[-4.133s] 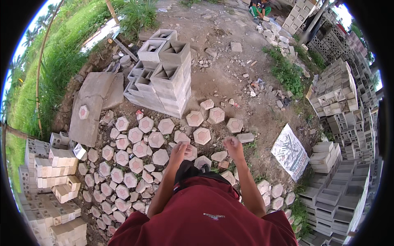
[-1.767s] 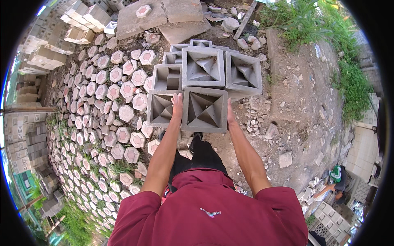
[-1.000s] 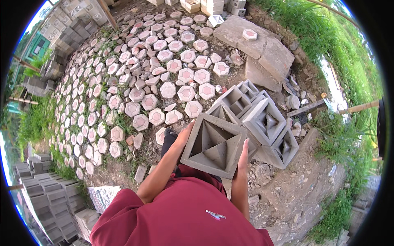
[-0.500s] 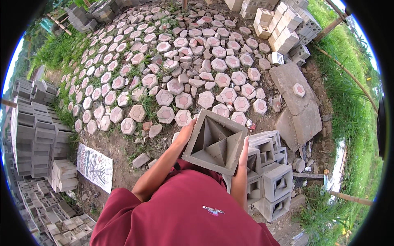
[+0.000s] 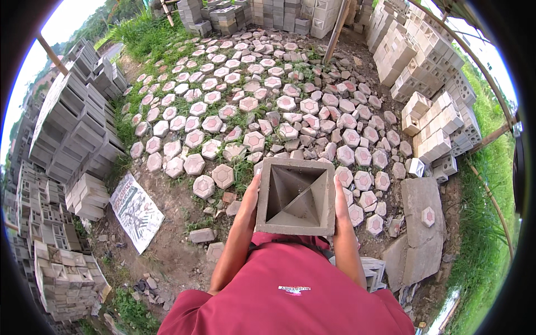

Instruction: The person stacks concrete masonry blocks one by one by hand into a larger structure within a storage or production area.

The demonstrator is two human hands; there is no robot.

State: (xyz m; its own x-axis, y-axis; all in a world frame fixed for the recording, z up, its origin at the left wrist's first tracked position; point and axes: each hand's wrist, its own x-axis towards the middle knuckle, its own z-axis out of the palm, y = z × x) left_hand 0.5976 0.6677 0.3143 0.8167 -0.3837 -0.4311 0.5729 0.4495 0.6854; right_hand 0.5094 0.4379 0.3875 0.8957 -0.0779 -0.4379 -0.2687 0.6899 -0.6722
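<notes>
Grey block [image 5: 297, 215] now clear of stack [image 5: 373, 269] at near right, raised between left hand [image 5: 249, 200] and right hand [image 5: 341, 205]. Fingers [image 5: 338, 188] opened to block's width, pressing opposite sides; they seem to bear whole weight. Body [image 5: 285, 287] turned toward far pavers [image 5: 286, 103].

Left hand [image 5: 252, 196] and right hand [image 5: 341, 200] level, apart, palms turned inward, gripping; fingers extended toward far side; left forearm [image 5: 233, 251], right forearm [image 5: 347, 251] bare, angled inward from near side
</notes>
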